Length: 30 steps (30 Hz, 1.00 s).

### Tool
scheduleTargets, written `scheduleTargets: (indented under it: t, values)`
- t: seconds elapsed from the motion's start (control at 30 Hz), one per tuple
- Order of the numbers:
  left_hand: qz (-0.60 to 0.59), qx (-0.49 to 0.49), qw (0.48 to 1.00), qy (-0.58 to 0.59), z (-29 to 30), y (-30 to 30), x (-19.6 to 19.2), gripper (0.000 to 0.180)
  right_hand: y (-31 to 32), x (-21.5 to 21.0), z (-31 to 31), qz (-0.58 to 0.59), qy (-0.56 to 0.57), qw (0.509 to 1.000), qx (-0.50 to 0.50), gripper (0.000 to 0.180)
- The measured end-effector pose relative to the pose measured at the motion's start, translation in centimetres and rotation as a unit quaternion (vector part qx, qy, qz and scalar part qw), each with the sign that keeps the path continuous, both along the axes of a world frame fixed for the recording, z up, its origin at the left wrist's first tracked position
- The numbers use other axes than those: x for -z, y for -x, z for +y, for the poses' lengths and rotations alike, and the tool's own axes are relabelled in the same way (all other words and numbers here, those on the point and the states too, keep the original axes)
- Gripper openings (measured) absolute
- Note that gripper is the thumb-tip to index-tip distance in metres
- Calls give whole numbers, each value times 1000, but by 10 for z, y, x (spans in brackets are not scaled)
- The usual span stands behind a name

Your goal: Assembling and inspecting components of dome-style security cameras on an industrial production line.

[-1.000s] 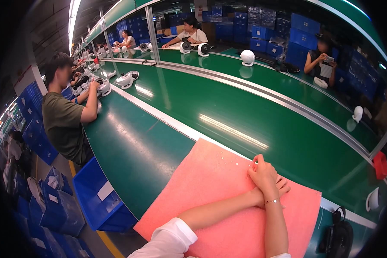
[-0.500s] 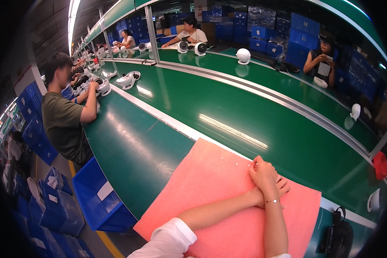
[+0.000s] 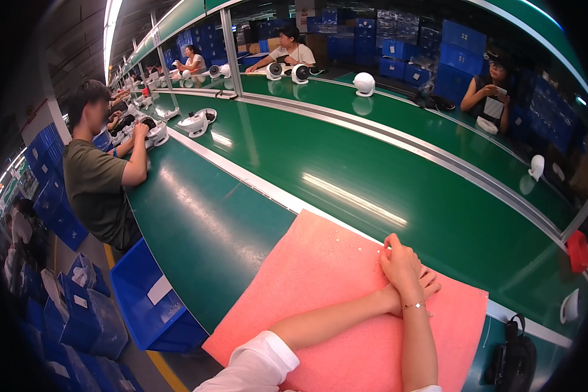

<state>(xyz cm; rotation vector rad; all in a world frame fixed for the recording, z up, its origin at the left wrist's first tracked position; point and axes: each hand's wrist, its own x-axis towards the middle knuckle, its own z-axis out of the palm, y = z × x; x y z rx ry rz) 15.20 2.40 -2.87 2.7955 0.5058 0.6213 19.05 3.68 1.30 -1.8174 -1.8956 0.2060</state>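
A pink foam mat (image 3: 294,281) lies over the green bench in front of me. Several tiny pale ring-like pieces (image 3: 338,249) are scattered near its far edge. My forearms cross on the mat. My right hand (image 3: 403,264), a thin bracelet at its wrist, rests at the far edge with fingers curled and thumb and fingertip together; a small pale spot shows at the fingertips, too small to name. My left hand (image 3: 430,281) lies beneath the right wrist, its fingers stretched out and slightly apart on the mat; the palm is hidden.
Beyond a metal rail runs a green conveyor (image 3: 294,157) carrying a white round device (image 3: 194,124). A farther belt holds white ball-shaped units (image 3: 364,83). At left a co-worker (image 3: 98,170) handles a device, near a blue bin (image 3: 153,300). A black bag (image 3: 513,359) lies right.
The white units on the far belt have shifted slightly left; the device on the nearer conveyor has moved slightly right. My right fingertips have shifted a little; my left hand stays put.
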Motion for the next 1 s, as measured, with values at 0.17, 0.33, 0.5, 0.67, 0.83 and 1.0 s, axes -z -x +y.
scheduleTargets:
  t: [0.17,0.33,0.5,0.67,0.83,1.0]
  values:
    - [-5,3,1000,-2,1,-5,1,72,-6,2,0,-15,-16,1000,-11,18]
    - [-10,3,1000,-5,-1,-15,2,72,-17,6,0,-29,-18,999,-6,17]
    - [-8,2,1000,-1,-2,-20,2,73,-24,13,2,2,-39,999,-4,18]
    - [18,-2,1000,22,0,-17,0,73,-19,9,2,-2,-27,1000,-4,18]
    - [22,3,1000,22,1,-26,-1,73,-27,5,2,4,-6,1000,3,15]
    - [4,2,1000,10,1,-33,3,72,-36,11,3,-6,-27,1000,-4,15]
